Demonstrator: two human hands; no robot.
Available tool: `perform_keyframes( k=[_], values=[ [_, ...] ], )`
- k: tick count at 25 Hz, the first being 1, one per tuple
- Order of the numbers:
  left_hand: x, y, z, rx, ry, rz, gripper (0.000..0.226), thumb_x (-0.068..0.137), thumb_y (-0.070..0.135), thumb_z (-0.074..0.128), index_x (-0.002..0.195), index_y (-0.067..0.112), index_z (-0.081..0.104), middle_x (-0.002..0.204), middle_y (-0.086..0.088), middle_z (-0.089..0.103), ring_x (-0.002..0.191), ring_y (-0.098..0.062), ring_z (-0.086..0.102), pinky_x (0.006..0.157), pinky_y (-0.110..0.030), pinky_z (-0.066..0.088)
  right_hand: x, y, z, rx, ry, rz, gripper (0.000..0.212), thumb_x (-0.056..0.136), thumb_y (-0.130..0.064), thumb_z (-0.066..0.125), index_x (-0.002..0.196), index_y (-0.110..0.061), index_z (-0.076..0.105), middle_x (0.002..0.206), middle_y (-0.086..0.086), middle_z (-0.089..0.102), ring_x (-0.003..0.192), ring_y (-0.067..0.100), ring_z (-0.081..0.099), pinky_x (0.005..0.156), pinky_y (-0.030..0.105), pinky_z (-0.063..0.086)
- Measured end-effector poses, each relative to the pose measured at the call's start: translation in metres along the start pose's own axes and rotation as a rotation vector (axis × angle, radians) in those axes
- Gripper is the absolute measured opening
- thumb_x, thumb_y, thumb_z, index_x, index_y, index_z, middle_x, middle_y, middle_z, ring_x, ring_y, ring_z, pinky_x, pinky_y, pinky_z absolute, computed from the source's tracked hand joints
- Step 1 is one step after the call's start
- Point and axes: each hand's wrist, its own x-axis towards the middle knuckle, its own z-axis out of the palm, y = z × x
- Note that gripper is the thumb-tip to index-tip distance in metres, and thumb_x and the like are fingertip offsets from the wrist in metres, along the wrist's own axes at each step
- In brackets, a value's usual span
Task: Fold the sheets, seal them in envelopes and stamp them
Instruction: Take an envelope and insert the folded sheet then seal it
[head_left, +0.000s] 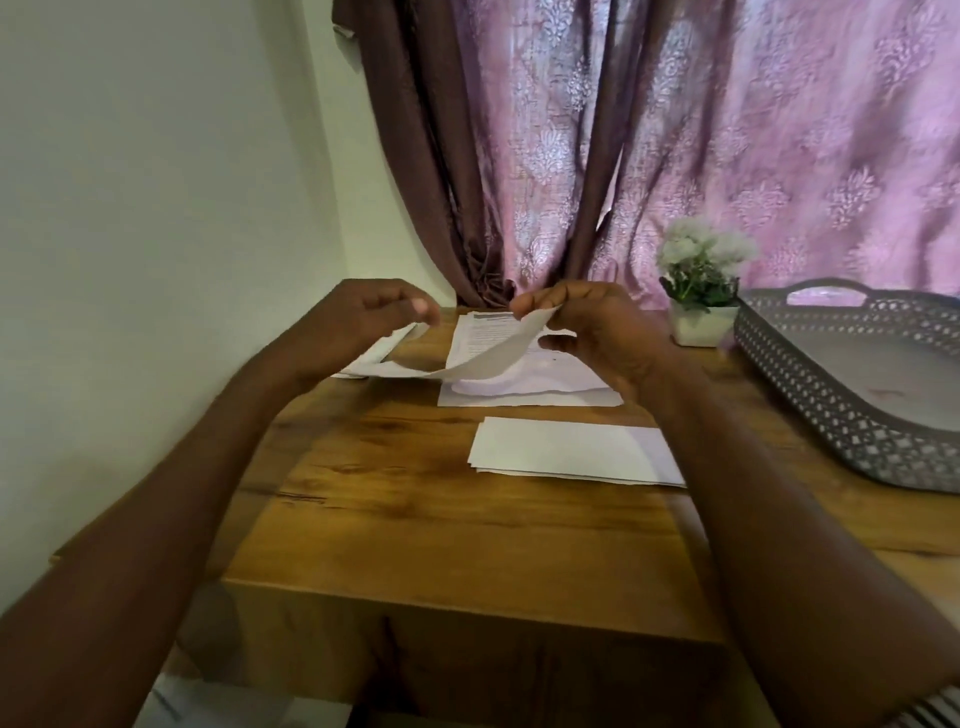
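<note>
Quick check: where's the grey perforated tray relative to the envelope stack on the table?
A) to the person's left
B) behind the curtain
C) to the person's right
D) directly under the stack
C: the grey tray sits at the table's right edge, apart from the envelope stack near the middle.
</note>
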Motion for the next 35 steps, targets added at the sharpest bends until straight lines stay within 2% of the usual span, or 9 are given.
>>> perform_keyframes(
  k=[4,9,13,15,17,20,24,30,35],
  values=[
    [0.042,0.037,0.037,0.047,-0.329,-0.074,0.036,0.101,0.059,0.052,0.119,0.034,0.073,0.115,0.021,0.073,0.099,0.004,0.07,0.089,-0.023,0.053,0.004,0.002,-0.011,0.227,0.046,-0.062,0.02,0.068,-0.004,0.053,0.062,-0.011,0.07,0.105,0.019,0.072,0.106,0.032,0.066,0.089,0.041,0.053],
    [0.059,0.031,0.069,-0.256,-0.518,-0.209,0.055,0.09,0.055,0.066,0.132,0.02,0.066,0.12,-0.007,0.077,0.107,-0.025,0.075,0.093,-0.038,0.062,0.013,0.011,-0.007,0.217,0.029,-0.062,0.021,0.074,-0.001,0.054,0.071,-0.01,0.072,0.108,0.019,0.072,0.102,0.03,0.068,0.092,0.045,0.057],
    [0.048,0.002,0.06,-0.445,-0.35,-0.29,0.027,0.091,0.021,0.079,0.118,0.015,0.075,0.11,-0.004,0.081,0.097,-0.018,0.078,0.08,-0.025,0.062,0.018,0.019,-0.002,-0.165,0.236,0.072,0.035,0.085,0.002,0.061,0.108,-0.019,0.076,0.106,0.009,0.077,0.096,0.023,0.072,0.084,0.039,0.058],
    [0.045,-0.016,0.042,-0.534,-0.265,-0.337,0.028,0.093,0.016,0.076,0.12,0.009,0.075,0.113,-0.01,0.08,0.097,-0.022,0.078,0.078,-0.028,0.063,0.015,0.016,-0.01,-0.8,0.319,0.078,0.031,0.081,-0.008,0.064,0.105,-0.026,0.074,0.102,0.003,0.076,0.083,0.02,0.069,0.076,0.035,0.055],
    [0.041,-0.033,0.023,-0.603,-0.227,-0.408,0.029,0.095,0.014,0.073,0.123,0.006,0.073,0.117,-0.014,0.078,0.1,-0.025,0.077,0.078,-0.03,0.063,0.008,0.003,-0.014,-1.207,0.186,0.084,0.022,0.079,-0.018,0.063,0.092,-0.028,0.077,0.089,-0.005,0.077,0.079,0.019,0.072,0.079,0.038,0.06],
    [0.038,-0.056,0.01,-0.633,-0.201,-0.457,0.038,0.095,0.009,0.071,0.133,0.005,0.067,0.124,-0.016,0.075,0.106,-0.027,0.076,0.08,-0.03,0.064,-0.004,-0.018,-0.004,-1.245,-0.111,0.158,0.011,0.085,-0.035,0.075,0.088,-0.026,0.081,0.078,-0.01,0.077,0.075,0.011,0.074,0.077,0.036,0.062],
    [0.041,-0.064,0.017,-0.604,-0.116,-0.481,0.034,0.093,0.005,0.073,0.127,0.007,0.07,0.12,-0.015,0.076,0.095,-0.021,0.077,0.074,-0.026,0.063,-0.012,-0.019,0.018,-1.336,-0.46,0.406,0.042,0.078,-0.051,0.084,0.102,-0.019,0.074,0.096,-0.007,0.069,0.086,0.009,0.059,0.073,0.028,0.046],
    [0.045,-0.069,0.02,-0.58,-0.053,-0.486,0.021,0.093,0.009,0.074,0.114,0.005,0.075,0.11,-0.014,0.079,0.091,-0.022,0.077,0.081,-0.03,0.062,-0.01,-0.012,0.021,-1.325,-0.492,0.424,0.049,0.081,-0.042,0.085,0.114,-0.01,0.068,0.114,0.004,0.065,0.09,0.013,0.054,0.073,0.027,0.043],
    [0.043,-0.066,0.026,-0.584,-0.048,-0.494,0.018,0.093,0.008,0.074,0.11,0.004,0.077,0.108,-0.015,0.08,0.096,-0.028,0.076,0.093,-0.037,0.06,-0.015,-0.021,0.012,-1.091,-0.434,0.266,0.025,0.085,-0.034,0.084,0.075,-0.022,0.064,0.068,-0.014,0.059,0.065,0.0,0.052,0.061,0.019,0.038]
  ],
)
